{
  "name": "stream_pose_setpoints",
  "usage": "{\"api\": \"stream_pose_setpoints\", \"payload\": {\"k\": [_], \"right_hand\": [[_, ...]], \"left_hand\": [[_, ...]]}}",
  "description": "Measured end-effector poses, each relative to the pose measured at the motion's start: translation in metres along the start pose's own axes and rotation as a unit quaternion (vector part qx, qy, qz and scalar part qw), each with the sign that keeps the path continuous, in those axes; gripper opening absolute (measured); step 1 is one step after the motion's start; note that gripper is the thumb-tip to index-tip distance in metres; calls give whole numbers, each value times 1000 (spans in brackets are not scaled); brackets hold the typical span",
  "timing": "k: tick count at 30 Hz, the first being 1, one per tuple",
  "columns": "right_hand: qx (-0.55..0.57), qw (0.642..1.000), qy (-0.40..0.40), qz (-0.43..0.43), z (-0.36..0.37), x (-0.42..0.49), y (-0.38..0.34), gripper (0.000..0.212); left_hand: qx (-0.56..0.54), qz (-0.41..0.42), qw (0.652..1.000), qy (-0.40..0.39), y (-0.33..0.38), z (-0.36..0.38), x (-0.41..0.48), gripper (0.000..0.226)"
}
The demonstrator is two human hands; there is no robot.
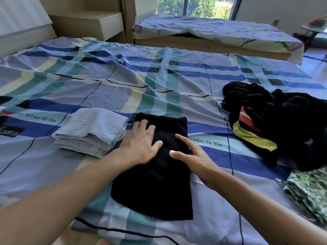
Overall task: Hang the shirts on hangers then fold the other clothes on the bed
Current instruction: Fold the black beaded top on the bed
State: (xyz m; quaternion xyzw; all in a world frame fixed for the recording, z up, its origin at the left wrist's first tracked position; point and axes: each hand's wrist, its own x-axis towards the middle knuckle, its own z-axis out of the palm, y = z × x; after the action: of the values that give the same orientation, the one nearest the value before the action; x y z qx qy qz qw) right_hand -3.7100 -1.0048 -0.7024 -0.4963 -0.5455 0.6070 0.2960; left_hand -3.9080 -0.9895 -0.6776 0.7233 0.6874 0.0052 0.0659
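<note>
A black garment (157,181) lies folded into a long rectangle on the checked bed sheet (123,82) in front of me. My left hand (141,144) rests flat on its upper left part, fingers spread. My right hand (192,156) touches its right edge with fingers apart, gripping nothing. To the left of the black garment sits a folded light-blue ribbed garment (92,131). At the right lies a loose heap of dark clothes (279,119) with red and yellow-green parts showing. A green patterned cloth (307,190) lies at the near right edge.
Beyond the bed stands a second low bed with a floral purple sheet (212,30). A pale wooden nightstand (99,23) is at the back left, next to the headboard (21,23). A window (194,6) shows trees outside.
</note>
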Motion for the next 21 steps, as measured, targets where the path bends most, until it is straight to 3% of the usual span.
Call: {"api": "stream_pose_setpoints", "payload": {"k": [3,8,11,13,16,21], "right_hand": [[35,999,-14,9,-3,11,-8,64],[7,1000,2,19,-10,26,-19,66],[23,998,-31,50,-16,25,-18,68],[40,994,-85,62,-19,22,-19,72],[29,992,-110,59,-24,17,-16,76],[69,995,-71,24,-27,11,-22,75]], "left_hand": [[8,-79,997,-12,0,-20,-26,54],[14,-135,987,-81,-18,-19,-51,76],[-66,-155,980,-110,-27,-11,-48,90],[-172,-153,967,-109,-30,-11,-46,81],[-359,-141,916,-112,-30,-12,-50,72],[-551,-105,817,-133,-26,-13,-51,83]]}}
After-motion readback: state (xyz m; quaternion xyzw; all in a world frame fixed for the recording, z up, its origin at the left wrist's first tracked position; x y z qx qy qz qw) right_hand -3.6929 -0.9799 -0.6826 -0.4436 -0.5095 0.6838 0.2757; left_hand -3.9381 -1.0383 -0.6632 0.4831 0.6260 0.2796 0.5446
